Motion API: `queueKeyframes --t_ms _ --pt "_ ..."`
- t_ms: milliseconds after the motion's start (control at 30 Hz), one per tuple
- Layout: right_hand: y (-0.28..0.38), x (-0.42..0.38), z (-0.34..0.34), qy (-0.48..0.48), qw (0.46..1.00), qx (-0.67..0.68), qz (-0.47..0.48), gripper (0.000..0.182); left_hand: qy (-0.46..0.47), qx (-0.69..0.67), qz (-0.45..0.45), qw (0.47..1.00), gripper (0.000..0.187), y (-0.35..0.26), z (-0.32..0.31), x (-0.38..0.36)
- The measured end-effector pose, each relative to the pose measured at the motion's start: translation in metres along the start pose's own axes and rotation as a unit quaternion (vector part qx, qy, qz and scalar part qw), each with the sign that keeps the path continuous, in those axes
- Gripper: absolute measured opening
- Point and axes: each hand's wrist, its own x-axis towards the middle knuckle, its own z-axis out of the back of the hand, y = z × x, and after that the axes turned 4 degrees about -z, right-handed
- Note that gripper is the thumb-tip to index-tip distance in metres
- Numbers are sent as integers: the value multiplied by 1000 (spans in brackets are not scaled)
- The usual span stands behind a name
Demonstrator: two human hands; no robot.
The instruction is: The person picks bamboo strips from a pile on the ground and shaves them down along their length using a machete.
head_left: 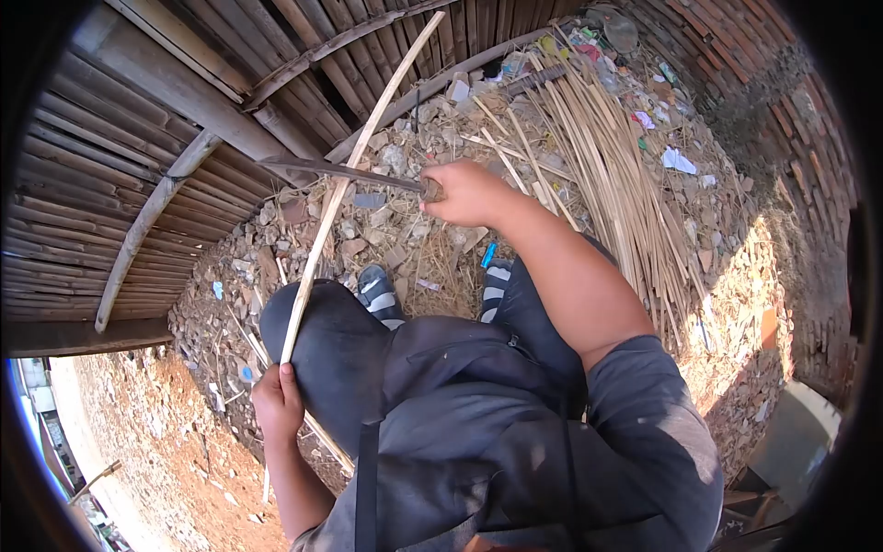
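Observation:
A long pale strip of split wood or bamboo [322, 230] slants up from my left thigh toward the slatted wall. Its lower end is in my left hand [278, 396], closed with the thumb on top. My right hand [460, 191] is closed around the handle of a long dark blade [368, 175]. The blade points left and crosses the strip near its middle, touching or nearly touching it. How the edge meets the strip is too small to tell.
A pile of pale strips [612, 175] lies on the littered ground at the right. A slatted bamboo wall [138, 202] stands at the left and top, a brick wall [800, 166] at the right. Sandals [377, 290] and a blue object [488, 255] show between my knees.

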Motion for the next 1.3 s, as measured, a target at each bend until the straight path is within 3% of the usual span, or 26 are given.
queueKeyframes --t_ms 100,233,467,667,867,967,1067,1300 --pt "14 -5 0 60 997 -47 -2 41 -5 -6 -3 1000 46 -2 1 1" --pt "8 2 9 24 996 -76 40 38 -1 6 -9 1000 46 3 2 -2" --pt "-1 4 16 12 997 -24 -67 36 -8 13 -20 1000 47 -4 3 1" --pt "4 -3 -1 -8 1000 -20 15 40 -5 16 -19 1000 47 1 1 2" --pt "9 0 3 57 997 -58 12 39 2 20 -14 1000 49 -5 3 2" --pt "-10 7 1 6 999 -42 33 40 9 22 -6 1000 50 -4 4 1" --pt "-17 6 6 -19 998 -6 -55 42 4 26 -18 1000 49 -4 4 3" --pt "-5 1 3 5 999 18 -38 46 -4 17 -14 1000 49 -3 3 2"
